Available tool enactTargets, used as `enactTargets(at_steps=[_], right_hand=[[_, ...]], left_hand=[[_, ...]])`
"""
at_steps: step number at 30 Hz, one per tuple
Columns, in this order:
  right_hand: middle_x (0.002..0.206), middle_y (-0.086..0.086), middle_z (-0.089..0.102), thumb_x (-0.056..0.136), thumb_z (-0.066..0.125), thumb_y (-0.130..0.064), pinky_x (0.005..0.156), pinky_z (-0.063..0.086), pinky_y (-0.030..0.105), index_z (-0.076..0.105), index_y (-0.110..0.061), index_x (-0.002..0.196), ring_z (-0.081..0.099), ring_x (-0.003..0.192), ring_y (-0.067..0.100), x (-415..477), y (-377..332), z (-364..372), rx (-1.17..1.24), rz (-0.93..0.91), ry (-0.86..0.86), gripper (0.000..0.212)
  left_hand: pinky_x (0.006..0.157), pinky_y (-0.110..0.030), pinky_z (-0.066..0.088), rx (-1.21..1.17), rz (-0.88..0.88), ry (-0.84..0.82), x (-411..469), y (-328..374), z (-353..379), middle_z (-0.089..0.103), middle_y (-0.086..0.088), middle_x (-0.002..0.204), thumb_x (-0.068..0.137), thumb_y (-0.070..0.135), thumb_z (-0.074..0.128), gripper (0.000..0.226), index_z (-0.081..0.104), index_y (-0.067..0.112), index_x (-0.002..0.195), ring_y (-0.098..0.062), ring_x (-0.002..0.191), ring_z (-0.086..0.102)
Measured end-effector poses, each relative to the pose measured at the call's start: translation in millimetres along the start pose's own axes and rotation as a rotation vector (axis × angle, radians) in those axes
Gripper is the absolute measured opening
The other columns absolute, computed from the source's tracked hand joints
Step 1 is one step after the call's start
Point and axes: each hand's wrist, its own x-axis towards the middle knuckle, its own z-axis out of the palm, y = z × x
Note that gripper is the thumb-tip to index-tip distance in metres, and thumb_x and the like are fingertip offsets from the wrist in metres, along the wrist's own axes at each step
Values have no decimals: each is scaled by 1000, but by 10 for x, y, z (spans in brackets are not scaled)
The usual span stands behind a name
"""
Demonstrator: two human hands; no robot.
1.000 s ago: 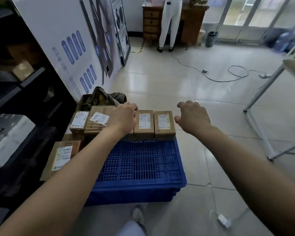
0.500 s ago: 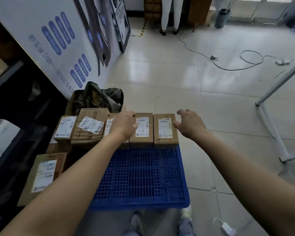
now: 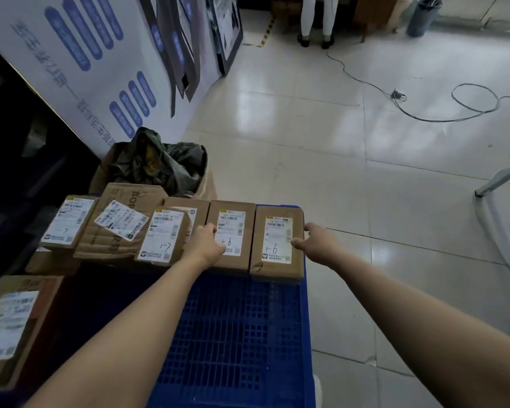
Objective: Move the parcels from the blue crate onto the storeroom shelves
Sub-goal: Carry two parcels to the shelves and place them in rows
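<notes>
Head view: two brown cardboard boxes, the left 1-6 parcel [image 3: 236, 228] and the right 1-6 parcel [image 3: 277, 242], lie touching at the far end of the blue crate [image 3: 233, 334]. Labels face up and long axes run away from the person. They look stiff and light, best clamped by their outer sides. The left hand [image 3: 206, 245] curls its fingers at the left parcel's outer edge, grip unclear. The right hand [image 3: 318, 244] hooks thumb and fingers over the right parcel's outer edge.

Forearms [image 3: 136, 328], left hand [image 3: 206, 245] and right hand [image 3: 318, 245] are all bare.

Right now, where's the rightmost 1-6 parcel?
Head view, centre: that parcel sits on the blue crate's far right corner beside the other 1-6 parcel, right hand gripping its edge.
</notes>
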Motion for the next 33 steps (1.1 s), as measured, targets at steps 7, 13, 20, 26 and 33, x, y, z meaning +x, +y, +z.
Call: enactTargets(at_steps=[7,13,20,26,33], right_hand=[[134,13,55,97,56,-19,83,50,30,41,-2,138,57,119,28,486,313,371,305,154,-44,46],[127,11,59,99,52,-26,66,53,25,37,-4,137,62,95,19,850,590,750,574,211,-108,46],[119,6,65,96,51,-46,55,50,28,33,-17,142,67,92,19,1075,654,884,775,261,-99,57],[128,7,57,92,57,-48,92,53,49,13,-30,151,62,108,28,1135,756,916,833,263,-95,76],[107,5,63,97,54,-34,74,57,40,11,-33,150,67,91,25,1128,968,883,926,269,-108,68]], left_hand=[[69,-27,46,-61,-97,-34,398,-130,263,49,-13,133,90,10,59,49,41,6,134,-25,102,58],[92,-34,45,-51,-151,-45,588,-321,392,46,-15,140,92,12,56,58,30,6,144,-29,123,48],[93,-47,51,-448,-343,-90,1136,-542,545,53,-19,127,64,24,62,57,48,8,117,-33,105,59],[96,-48,47,-351,-377,-39,1531,-775,737,51,-14,133,41,51,67,90,53,13,121,-33,115,54],[84,-39,49,-599,-334,-9,940,-264,586,55,-9,105,88,23,63,70,17,8,138,-23,92,57]])
